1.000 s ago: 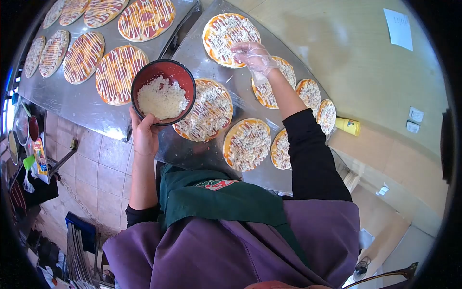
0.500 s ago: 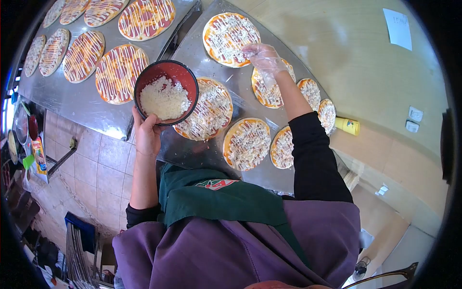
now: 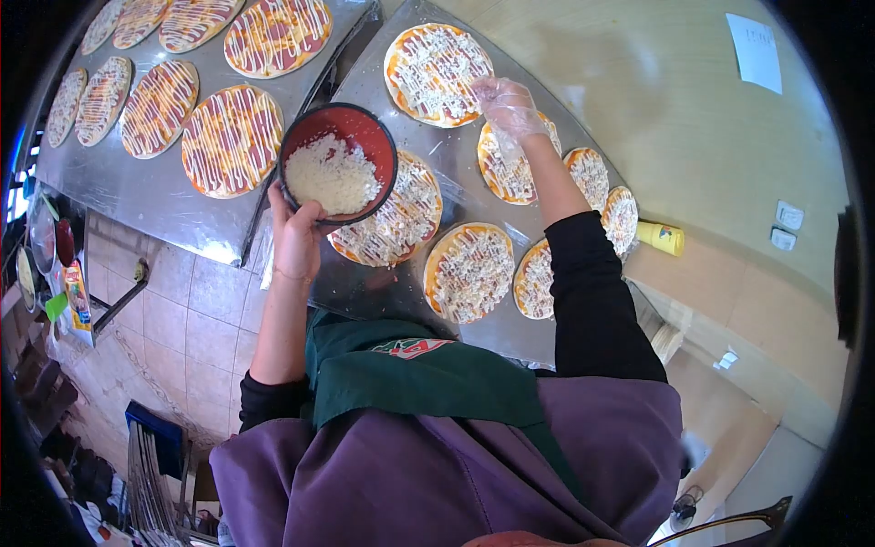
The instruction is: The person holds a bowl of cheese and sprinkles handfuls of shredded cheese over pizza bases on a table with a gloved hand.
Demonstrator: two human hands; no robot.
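Note:
My left hand [image 3: 296, 237] grips the rim of a dark bowl [image 3: 375, 137] with a red inside, its thumb over the near edge. White grated cheese [image 3: 333, 178] lies in the bowl, which is tilted and partly covers a pizza [image 3: 401, 214]. My right hand [image 3: 509, 108], in a clear plastic glove, hovers at the right edge of the far pizza [image 3: 436, 73]. Its fingers are drawn together; what they hold, if anything, is hidden. Below that hand is another pizza [image 3: 507, 171], partly covered by the wrist. These pizzas carry sauce stripes and grated cheese.
More topped pizzas [image 3: 469, 272] sit on the metal table [image 3: 365, 296] before me. A second metal table [image 3: 182, 214] at the left holds several sauce-striped pizzas [image 3: 232, 141], with a gap between the tables. A yellow bottle [image 3: 661, 239] lies by the wall at the right.
My left hand has brought the bowl right and slightly away from me. My right hand has drawn back a little to the right from over the far pizza.

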